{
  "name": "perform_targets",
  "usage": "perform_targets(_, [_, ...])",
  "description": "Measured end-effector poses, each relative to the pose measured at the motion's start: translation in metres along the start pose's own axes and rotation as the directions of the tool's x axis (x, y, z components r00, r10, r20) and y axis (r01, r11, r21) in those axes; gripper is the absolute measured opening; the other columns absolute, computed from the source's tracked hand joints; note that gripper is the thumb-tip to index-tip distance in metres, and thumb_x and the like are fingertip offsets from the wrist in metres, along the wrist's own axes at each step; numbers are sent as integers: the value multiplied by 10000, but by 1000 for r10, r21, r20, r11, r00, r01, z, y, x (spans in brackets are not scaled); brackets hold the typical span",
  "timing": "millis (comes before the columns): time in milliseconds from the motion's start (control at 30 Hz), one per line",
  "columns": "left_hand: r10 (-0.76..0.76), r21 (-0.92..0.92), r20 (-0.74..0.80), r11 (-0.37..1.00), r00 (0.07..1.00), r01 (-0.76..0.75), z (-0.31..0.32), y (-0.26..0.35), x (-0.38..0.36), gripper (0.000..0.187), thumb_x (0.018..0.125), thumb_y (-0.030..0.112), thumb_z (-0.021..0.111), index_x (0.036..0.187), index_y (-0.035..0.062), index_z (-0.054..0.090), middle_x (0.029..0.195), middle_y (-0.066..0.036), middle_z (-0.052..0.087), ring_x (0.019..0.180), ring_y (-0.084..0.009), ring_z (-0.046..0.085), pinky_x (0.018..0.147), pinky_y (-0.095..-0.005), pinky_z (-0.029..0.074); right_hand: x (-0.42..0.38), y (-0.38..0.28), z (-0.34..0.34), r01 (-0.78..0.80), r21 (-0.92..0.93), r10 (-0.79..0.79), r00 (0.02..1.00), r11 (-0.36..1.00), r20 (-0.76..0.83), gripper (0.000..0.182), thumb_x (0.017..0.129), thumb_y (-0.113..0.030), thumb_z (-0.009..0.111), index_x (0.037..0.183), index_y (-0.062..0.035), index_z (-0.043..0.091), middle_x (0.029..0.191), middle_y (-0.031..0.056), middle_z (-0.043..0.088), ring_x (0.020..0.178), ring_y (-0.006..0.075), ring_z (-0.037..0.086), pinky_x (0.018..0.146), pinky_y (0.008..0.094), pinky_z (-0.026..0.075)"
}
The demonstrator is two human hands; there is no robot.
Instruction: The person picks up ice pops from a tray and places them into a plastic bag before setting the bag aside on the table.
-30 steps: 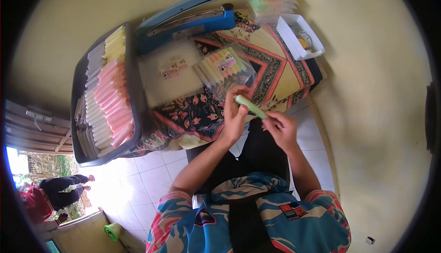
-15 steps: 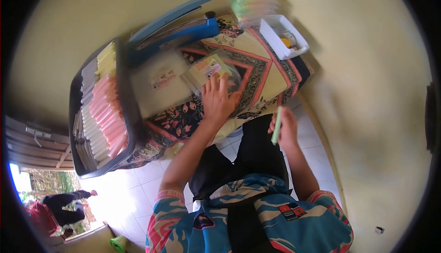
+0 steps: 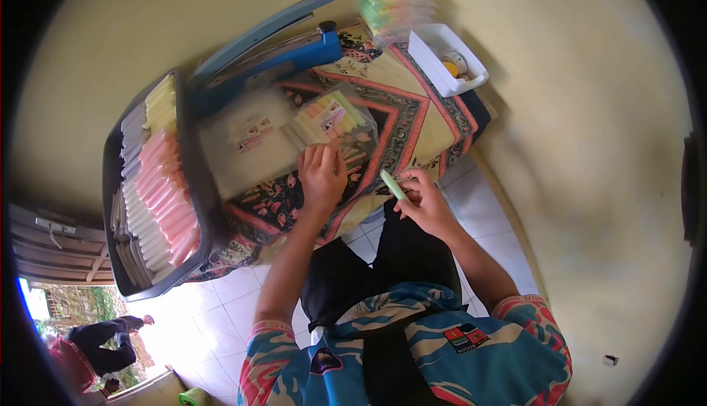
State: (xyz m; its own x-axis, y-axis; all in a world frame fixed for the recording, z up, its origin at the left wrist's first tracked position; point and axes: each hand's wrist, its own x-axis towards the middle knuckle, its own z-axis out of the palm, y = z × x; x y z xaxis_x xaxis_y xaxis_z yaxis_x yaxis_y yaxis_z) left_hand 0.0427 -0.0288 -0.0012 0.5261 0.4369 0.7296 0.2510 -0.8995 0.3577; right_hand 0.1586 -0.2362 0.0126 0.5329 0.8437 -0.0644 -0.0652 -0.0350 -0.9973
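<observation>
Okay, right hand (image 3: 423,203) has a closed grip on a slim pale-green stick (image 3: 392,184), near the front edge of the cloth-covered desk (image 3: 420,122). Left hand (image 3: 322,177) curls at a flat clear plastic bag (image 3: 366,130) of pastel sticks (image 3: 352,109); pinching, can't tell. Probably best: light hold, bag steadied flat.

Just one blue sealer (image 3: 283,63), one white box (image 3: 428,67), one black tub (image 3: 200,200), one pile of filled packs (image 3: 394,12) (can't tell how many, tbh), one pack by itself (image 3: 335,117), one separate green stick (image 3: 393,185).
</observation>
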Motion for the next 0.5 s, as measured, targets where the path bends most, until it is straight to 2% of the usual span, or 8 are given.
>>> perform_targets(33, [0, 0, -20, 1000, 1000, 0, -1, 0, 0, 304, 771, -11, 685, 1062, 64, 636, 890, -77, 622, 894, -286, 586, 819, -420, 433, 6, -1, 5, 85, -158, -85, 996, 984, 7, 217, 847, 48, 637, 1054, -1, 596, 996, 127, 658, 706, 165, 628, 641, 295, 504])
perform_targets(100, [-1, -2, -57, 1000, 998, 1, -3, 4, 1, 260, 767, -14, 678, 1017, 57, 663, 882, -74, 625, 871, -279, 587, 807, -412, 442, 18, -3, 15, 247, -451, -246, 967, 858, 61, 158, 838, 34, 672, 963, -1, 582, 963, 135, 660, 696, 183, 647, 644, 303, 511])
perform_targets(133, [-1, -18, -64, 1000, 998, -1, -2, 4, 1, 252, 767, -13, 680, 1007, 59, 665, 884, -72, 626, 868, -277, 587, 803, -410, 443, 25, 0, 20, 334, -473, -344, 937, 816, 68, 162, 835, 15, 689, 968, 4, 597, 928, 133, 658, 772, 249, 685, 690, 329, 523])
perform_targets(233, [-6, -55, -74, 998, 997, 1, -2, 2, -1, 226, 776, -19, 684, 988, 59, 667, 903, -71, 639, 865, -276, 592, 788, -404, 443, 47, -1, 39, 459, -497, -491, 868, 736, 75, 167, 830, 24, 675, 978, 5, 599, 984, 146, 667, 870, 319, 689, 744, 367, 530])
perform_targets(267, [-10, -63, -70, 998, 997, 5, -3, 2, -1, 216, 788, -24, 685, 988, 55, 665, 918, -74, 647, 870, -279, 596, 783, -403, 442, 55, 0, 43, 469, -494, -493, 865, 732, 91, 252, 812, 53, 647, 1060, 17, 612, 1104, 197, 642, 982, 394, 652, 830, 406, 531])
perform_targets(367, [-8, -99, -99, 995, 995, -1, 0, 2, 0, 218, 778, -33, 686, 974, 58, 669, 934, -68, 655, 868, -271, 603, 766, -393, 449, 79, 11, 56, 485, -650, -589, 805, 585, 71, 382, 803, 95, 601, 1176, 11, 614, 1273, 227, 586, 1022, 396, 653, 806, 395, 548])
perform_targets(400, [-8, -110, -101, 994, 995, -3, 0, 1, -1, 234, 766, -33, 680, 977, 67, 668, 931, -66, 651, 870, -265, 603, 769, -390, 449, 83, 10, 59, 475, -710, -587, 802, 520, 107, 462, 783, 115, 579, 1237, 30, 579, 1322, 259, 538, 1041, 441, 624, 835, 438, 544])
perform_targets(500, [4, -126, -92, 992, 996, -16, -3, 1, -1, 263, 744, -34, 675, 982, 76, 669, 939, -65, 644, 881, -261, 606, 778, -387, 453, 99, 8, 68, 486, -736, -612, 781, 471, 124, 479, 763, 127, 578, 1235, 47, 572, 1304, 281, 536, 1026, 461, 619, 835, 444, 543])
